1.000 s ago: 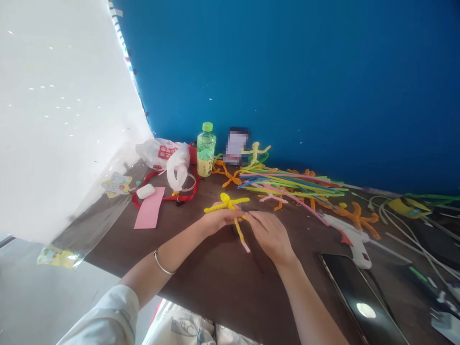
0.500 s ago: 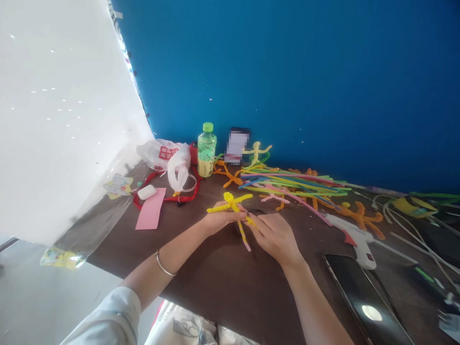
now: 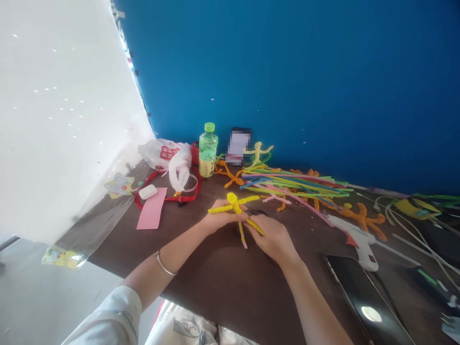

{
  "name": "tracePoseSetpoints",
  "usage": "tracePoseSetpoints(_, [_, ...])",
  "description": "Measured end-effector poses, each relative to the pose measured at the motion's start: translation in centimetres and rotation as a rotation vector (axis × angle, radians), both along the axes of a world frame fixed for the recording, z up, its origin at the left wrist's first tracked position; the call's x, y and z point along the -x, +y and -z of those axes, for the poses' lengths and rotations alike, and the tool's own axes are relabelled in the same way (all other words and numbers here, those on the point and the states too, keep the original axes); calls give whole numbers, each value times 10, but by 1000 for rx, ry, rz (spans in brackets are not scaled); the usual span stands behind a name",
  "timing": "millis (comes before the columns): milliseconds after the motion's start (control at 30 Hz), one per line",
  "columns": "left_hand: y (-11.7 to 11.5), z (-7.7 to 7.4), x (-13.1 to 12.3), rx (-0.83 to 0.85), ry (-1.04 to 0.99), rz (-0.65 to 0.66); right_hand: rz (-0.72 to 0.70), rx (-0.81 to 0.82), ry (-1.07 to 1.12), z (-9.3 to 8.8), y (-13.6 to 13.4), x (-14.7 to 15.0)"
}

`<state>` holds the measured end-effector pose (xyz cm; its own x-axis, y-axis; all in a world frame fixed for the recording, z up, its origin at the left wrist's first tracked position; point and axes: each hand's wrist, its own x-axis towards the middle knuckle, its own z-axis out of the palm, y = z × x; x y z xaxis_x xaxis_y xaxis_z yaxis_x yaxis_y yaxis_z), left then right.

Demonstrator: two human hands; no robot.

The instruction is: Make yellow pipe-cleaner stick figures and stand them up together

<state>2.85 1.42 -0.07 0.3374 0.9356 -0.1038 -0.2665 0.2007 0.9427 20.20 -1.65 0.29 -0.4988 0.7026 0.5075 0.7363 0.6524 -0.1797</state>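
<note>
a yellow fuzzy figure [image 3: 235, 207] is held above the dark table [image 3: 201, 273], head pointed away, legs toward the wearer; its middle is gripped by the left hand [image 3: 221, 219], one leg by the right hand [image 3: 273, 235].

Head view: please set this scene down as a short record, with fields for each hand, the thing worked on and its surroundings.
Thing in hand: yellow fuzzy figure, arms spread, one leg tipped pink
Left hand: holds the figure below its arms
Right hand: fingers at its other leg
Far side: green-capped bottle; coloured stems
Picture right: glue gun; dark-screened phone
Picture left: pink sheet, white case overlapping it
</note>
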Motion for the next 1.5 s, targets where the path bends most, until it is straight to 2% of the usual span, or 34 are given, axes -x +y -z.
tracePoseSetpoints(100, [1,1,0,94,-89,0,-44,-248,-132,-1,-1,-4])
tracePoseSetpoints(200, [3,4,1,202,-146,39,-109,-367,-211,-6,-4,-6])
tracePoseSetpoints(367, [6,7,3,278,-210,133,-126,-393,-203,-8,-7,-4])
tracePoseSetpoints(600, [4,6,1,144,-207,17,-29,-299,9,6,0,-1])
tracePoseSetpoints(767, [5,8,0,15,-140,-33,55,-37,305,7,0,8])
tracePoseSetpoints(900, [4,5,1,-59,-72,-29,191,336,565,-1,-2,13])
tracePoseSetpoints(967, [3,2,2,-91,-42,-14,215,536,682,-4,-2,15])
tracePoseSetpoints(1033, [3,0,3,-126,-15,-2,190,693,783,-4,-1,15])
tracePoseSetpoints(1200, [4,1,5,-196,23,6,142,948,1086,-1,1,18])
tracePoseSetpoints(1400, [8,7,10,-248,60,89,-44,1487,1430,0,3,21])
tracePoseSetpoints(1500, [8,6,12,-203,49,138,-93,1574,1501,3,4,22])
